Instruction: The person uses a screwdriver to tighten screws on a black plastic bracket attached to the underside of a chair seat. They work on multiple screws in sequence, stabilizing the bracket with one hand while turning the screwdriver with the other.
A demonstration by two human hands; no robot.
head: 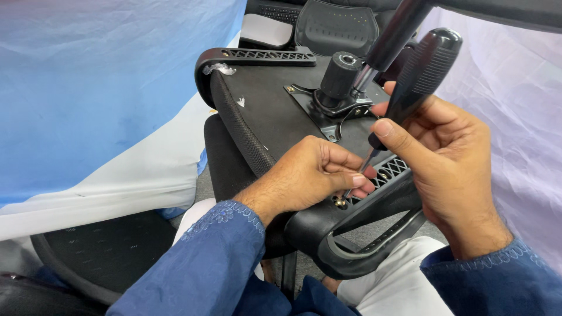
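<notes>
Black plastic makes up the chair armrest [374, 199] lying across the person's lap, fixed to the upturned chair seat [275, 105]. The right hand [451, 158] grips the screwdriver [418, 82] handle tightly, and the left hand [310, 172] pinches its thin shaft near the tip by a brass screw [340, 202]. To do this well, I think the tip should sit straight in the screw, and the push should stay steady.

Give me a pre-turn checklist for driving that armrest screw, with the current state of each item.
1. Right hand grips screwdriver handle: ok.
2. Left hand fingertips steady the shaft near its tip: ok.
3. Tip seated in the screw: cannot tell, fingers hide it.
4. Armrest bracket lies against the seat underside: ok.
5. Upturned seat braced on the lap: ok.
</notes>
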